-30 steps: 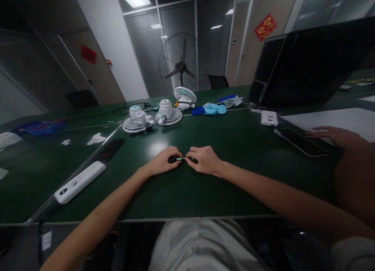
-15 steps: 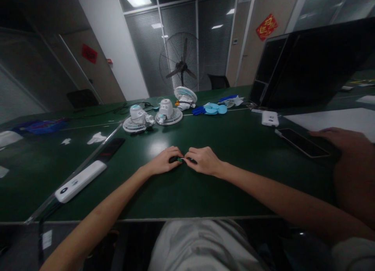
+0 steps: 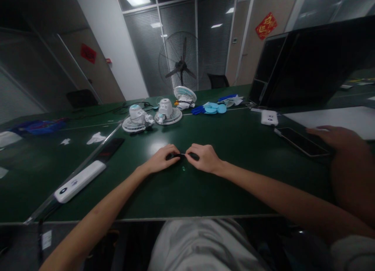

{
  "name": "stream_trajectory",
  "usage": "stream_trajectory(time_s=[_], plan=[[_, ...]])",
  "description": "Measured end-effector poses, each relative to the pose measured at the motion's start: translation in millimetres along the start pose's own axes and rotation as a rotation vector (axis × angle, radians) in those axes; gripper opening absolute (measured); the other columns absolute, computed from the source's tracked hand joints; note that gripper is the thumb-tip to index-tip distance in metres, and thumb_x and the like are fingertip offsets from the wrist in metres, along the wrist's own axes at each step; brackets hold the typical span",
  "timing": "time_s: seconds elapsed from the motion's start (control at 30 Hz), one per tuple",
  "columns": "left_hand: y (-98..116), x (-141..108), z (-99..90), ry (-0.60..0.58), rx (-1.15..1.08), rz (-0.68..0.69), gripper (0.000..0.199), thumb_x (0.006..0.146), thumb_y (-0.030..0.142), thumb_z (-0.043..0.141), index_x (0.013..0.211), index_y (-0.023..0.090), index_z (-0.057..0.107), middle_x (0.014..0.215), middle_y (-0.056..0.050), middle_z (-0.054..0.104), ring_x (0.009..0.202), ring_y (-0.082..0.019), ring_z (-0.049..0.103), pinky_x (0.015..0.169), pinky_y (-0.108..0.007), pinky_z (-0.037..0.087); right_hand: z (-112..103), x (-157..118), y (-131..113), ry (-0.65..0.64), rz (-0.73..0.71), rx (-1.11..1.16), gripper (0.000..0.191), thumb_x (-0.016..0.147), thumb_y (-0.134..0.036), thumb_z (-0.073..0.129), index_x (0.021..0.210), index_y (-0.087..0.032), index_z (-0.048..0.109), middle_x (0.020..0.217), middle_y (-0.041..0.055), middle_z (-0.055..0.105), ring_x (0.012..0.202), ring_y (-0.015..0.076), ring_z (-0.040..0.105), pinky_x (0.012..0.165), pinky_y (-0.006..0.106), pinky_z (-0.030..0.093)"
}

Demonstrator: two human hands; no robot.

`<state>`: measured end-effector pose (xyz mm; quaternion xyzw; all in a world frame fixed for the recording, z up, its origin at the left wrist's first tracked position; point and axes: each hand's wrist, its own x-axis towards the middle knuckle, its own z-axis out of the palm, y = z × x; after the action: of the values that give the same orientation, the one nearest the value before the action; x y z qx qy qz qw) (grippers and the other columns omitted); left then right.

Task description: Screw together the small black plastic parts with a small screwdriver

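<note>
One blue basket (image 3: 45, 126) sits far off to the left of the left hand on the green worktop (image 3: 146, 204), with a white scrap (image 3: 96, 138) nearer the hand. Below that scrap, a white device (image 3: 79, 181) and a black slab (image 3: 113, 148) lie end to end beside a clear strip (image 3: 43, 204). Three fans (all white, the first (image 3: 137, 118), second (image 3: 166, 112) and third (image 3: 185, 97)) rest beyond the hands.

The left hand (image 3: 164, 158) is closed around a black piece (image 3: 170, 157). A thin pale line shows between the two hands' fingertips, too small to identify; a green bit (image 3: 183, 169) lies just below it, nearer the wearer. The right hand (image 3: 205, 158) pinches a dark piece (image 3: 194, 156).

Beyond the right hand are a blue glove (image 3: 199, 110) and light-blue discs (image 3: 215, 108). Farther right come a white box (image 3: 268, 117), a phone (image 3: 301, 141) and, near its far side, another person's hand (image 3: 341, 138) by a white sheet (image 3: 336, 118).
</note>
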<state>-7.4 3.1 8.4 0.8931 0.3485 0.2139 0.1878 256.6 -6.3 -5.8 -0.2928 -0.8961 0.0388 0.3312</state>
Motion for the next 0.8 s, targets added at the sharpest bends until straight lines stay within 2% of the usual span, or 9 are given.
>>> stream_trajectory(time_s=[0.13,0.2,0.33,0.43,0.63,0.8], plan=[[14,-3,-6.4,-0.044,-0.057,0.04,0.02,0.102,0.036,0.06,0.113,0.022,0.069,0.114,-0.008,0.069,0.107,-0.024,0.063,0.098,-0.039,0.05,-3,1,5,0.165,0.124,0.051,0.021,0.106,-0.028,0.054,0.104,-0.018,0.072,0.101,0.0075,0.074,0.088,0.0181,0.069,0.08,0.029,0.052],[22,-4,-6.8,-0.082,-0.089,0.07,0.019,0.101,0.033,0.062,0.114,0.023,0.071,0.115,-0.008,0.071,0.11,-0.024,0.063,0.101,-0.04,0.049,-4,2,7,0.224,0.175,0.065,0.021,0.106,-0.028,0.053,0.103,-0.018,0.072,0.099,0.0081,0.074,0.088,0.0193,0.069,0.081,0.031,0.052],[33,-3,-2.5,-0.195,-0.149,0.137,0.019,0.102,0.029,0.062,0.115,0.025,0.075,0.115,-0.009,0.073,0.111,-0.025,0.064,0.101,-0.041,0.05,-3,3,9,0.263,0.216,0.092,0.019,0.104,-0.027,0.056,0.1,-0.019,0.072,0.097,0.0074,0.075,0.085,0.0199,0.069,0.078,0.032,0.052],[33,-2,0.1,-0.213,-0.096,0.147,0.018,0.101,0.028,0.063,0.114,0.026,0.076,0.116,-0.009,0.072,0.113,-0.025,0.063,0.102,-0.041,0.049,-2,2,8,0.252,0.202,0.114,0.018,0.103,-0.027,0.057,0.099,-0.019,0.073,0.097,0.0066,0.075,0.086,0.0195,0.07,0.08,0.031,0.052],[18,-3,-1.7,-0.157,0.011,0.072,0.017,0.101,0.028,0.062,0.113,0.025,0.074,0.114,-0.008,0.07,0.11,-0.024,0.064,0.1,-0.038,0.05,-2,1,8,0.231,0.182,0.136,0.018,0.104,-0.029,0.058,0.099,-0.019,0.072,0.097,0.006,0.075,0.086,0.0187,0.07,0.079,0.031,0.052],[-22,-5,-15.6,-0.028,0.144,-0.089,0.02,0.099,0.03,0.061,0.114,0.024,0.073,0.114,-0.009,0.069,0.107,-0.026,0.065,0.098,-0.041,0.051,1,1,10,0.216,0.178,0.139,0.017,0.103,-0.029,0.059,0.1,-0.019,0.073,0.098,0.0059,0.075,0.086,0.019,0.07,0.08,0.032,0.052]])
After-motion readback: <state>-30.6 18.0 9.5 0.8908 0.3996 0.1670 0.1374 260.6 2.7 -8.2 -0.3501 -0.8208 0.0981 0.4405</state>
